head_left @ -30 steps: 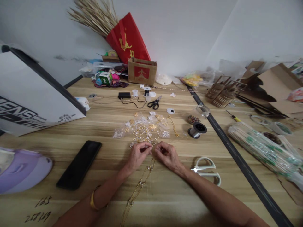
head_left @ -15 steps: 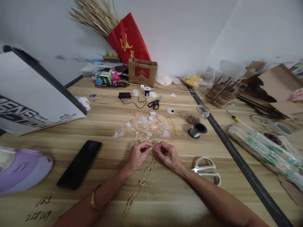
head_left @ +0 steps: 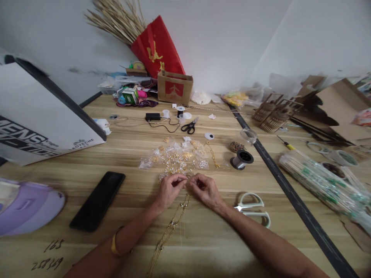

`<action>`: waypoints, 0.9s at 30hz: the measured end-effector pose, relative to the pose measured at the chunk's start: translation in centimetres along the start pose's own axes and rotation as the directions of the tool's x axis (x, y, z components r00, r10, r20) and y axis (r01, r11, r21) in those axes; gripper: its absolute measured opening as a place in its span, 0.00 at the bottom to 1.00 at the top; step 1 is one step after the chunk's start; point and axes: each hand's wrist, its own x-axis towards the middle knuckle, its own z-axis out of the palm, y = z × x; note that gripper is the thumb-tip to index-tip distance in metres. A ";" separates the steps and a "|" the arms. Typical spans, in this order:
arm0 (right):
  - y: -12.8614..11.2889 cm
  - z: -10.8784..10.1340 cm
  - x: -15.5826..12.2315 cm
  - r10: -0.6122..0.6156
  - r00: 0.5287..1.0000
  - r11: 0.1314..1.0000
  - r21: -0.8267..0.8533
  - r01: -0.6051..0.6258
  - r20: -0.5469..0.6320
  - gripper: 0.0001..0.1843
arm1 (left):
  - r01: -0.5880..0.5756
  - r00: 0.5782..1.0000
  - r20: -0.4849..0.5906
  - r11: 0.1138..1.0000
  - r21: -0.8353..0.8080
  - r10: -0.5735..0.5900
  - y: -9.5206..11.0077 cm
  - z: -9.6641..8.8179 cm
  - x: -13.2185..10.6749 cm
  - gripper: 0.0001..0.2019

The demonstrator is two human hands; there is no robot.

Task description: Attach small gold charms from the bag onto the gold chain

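Note:
My left hand (head_left: 170, 190) and my right hand (head_left: 204, 189) meet fingertip to fingertip over the wooden table (head_left: 203, 239). Both are pinched on the upper end of a gold chain (head_left: 169, 227) that trails down the table toward me. Just beyond my fingers lies a heap of small gold and silver charms in clear bags (head_left: 178, 156). A short gold chain piece (head_left: 213, 154) lies at the heap's right edge. I wear a gold bangle (head_left: 113, 245) on my left wrist.
White-handled scissors (head_left: 253, 208) lie right of my right hand. A black phone (head_left: 97, 200) lies to the left, a wire spool (head_left: 242, 159) and bead jar (head_left: 246, 137) farther right. Black scissors (head_left: 189, 125), a white box (head_left: 43, 112), a purple cap (head_left: 26, 204) and bags surround them.

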 end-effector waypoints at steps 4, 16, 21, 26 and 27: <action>-0.3 0.0 0.0 0.007 1.000 1.000 -0.003 -0.007 0.000 0.11 | -0.015 1.000 0.000 0.999 0.035 0.015 0.2 -0.1 0.0 0.05; 0.0 0.0 -0.1 0.010 1.000 1.000 0.008 -0.010 0.007 0.10 | -0.075 0.996 -0.032 0.985 0.154 0.081 0.1 0.0 -0.3 0.04; 0.0 0.0 0.0 0.016 1.000 1.000 0.012 -0.016 0.005 0.09 | -0.108 0.993 -0.031 0.969 0.222 0.117 -0.3 0.1 -0.4 0.04; 0.5 -0.1 0.1 0.013 1.000 1.000 0.015 -0.013 -0.009 0.09 | -0.121 0.992 -0.020 0.971 0.208 0.128 -0.3 0.2 -0.5 0.05; 0.5 -0.1 0.1 0.016 1.000 1.000 0.016 -0.015 -0.011 0.08 | -0.125 0.991 -0.018 0.971 0.205 0.132 -0.3 0.2 -0.5 0.05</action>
